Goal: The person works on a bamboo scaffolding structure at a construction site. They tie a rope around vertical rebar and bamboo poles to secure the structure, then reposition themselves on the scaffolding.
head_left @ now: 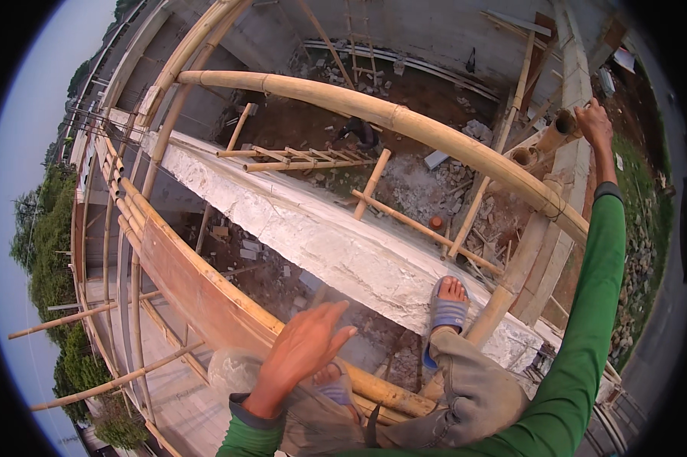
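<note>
My left hand [305,346] is held out over my left leg with its fingers stretched and the thumb apart, holding nothing. Below it runs a bamboo pole [229,293] beside a brown board [187,266]. My right arm reaches far out to the right. There my right hand [594,124] is closed at the edge of a pale upright [574,57], near the cut end of a bamboo pole [562,123]; what its fingers grip is hidden. My sandalled right foot [450,305] stands on a rough white concrete beam [282,228], and my left foot [332,381] is lower, near the bamboo.
A thick bamboo pole [389,114] crosses in front of me. Far below, rubble [427,194] lies on the ground, with a bamboo ladder [305,160] and a crouching person [358,133]. Bamboo scaffolding [134,305] stands at left; a drop opens on both sides of the beam.
</note>
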`<action>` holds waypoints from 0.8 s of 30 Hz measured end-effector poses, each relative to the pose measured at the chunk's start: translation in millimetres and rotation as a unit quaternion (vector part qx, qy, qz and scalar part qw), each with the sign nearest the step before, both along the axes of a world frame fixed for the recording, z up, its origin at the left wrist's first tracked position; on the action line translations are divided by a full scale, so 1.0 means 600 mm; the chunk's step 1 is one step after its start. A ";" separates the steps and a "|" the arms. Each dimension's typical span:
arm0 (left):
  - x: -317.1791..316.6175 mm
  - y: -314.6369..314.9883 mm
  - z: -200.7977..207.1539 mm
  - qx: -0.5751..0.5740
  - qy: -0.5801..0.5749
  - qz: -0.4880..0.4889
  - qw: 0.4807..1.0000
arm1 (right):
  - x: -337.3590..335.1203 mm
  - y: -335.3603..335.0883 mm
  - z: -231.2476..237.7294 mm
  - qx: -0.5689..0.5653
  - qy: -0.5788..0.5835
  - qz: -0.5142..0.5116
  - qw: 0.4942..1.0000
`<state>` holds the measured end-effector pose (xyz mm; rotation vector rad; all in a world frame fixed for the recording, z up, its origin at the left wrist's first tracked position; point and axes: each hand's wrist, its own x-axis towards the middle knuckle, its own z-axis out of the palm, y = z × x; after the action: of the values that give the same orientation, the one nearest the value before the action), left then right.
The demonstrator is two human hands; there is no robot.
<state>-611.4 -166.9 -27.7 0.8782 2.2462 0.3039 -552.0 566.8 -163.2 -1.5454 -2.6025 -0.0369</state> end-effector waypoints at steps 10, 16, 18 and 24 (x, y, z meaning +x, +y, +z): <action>-0.010 0.011 -0.003 0.000 -0.002 0.008 1.000 | 0.003 0.011 0.000 0.024 0.010 0.008 1.000; -0.012 0.011 -0.010 0.011 0.019 -0.005 1.000 | 0.005 0.041 0.011 -0.012 0.009 0.001 1.000; -0.011 0.012 -0.009 0.000 0.020 0.001 1.000 | 0.009 0.048 0.011 0.007 0.031 0.001 1.000; -0.014 0.032 -0.008 -0.029 -0.016 0.010 0.999 | 0.016 0.078 0.010 0.001 0.035 -0.031 0.999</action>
<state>-620.0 -147.4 -32.3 0.8149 2.2238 0.2594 -542.3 613.4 -157.3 -1.5964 -2.5002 0.0076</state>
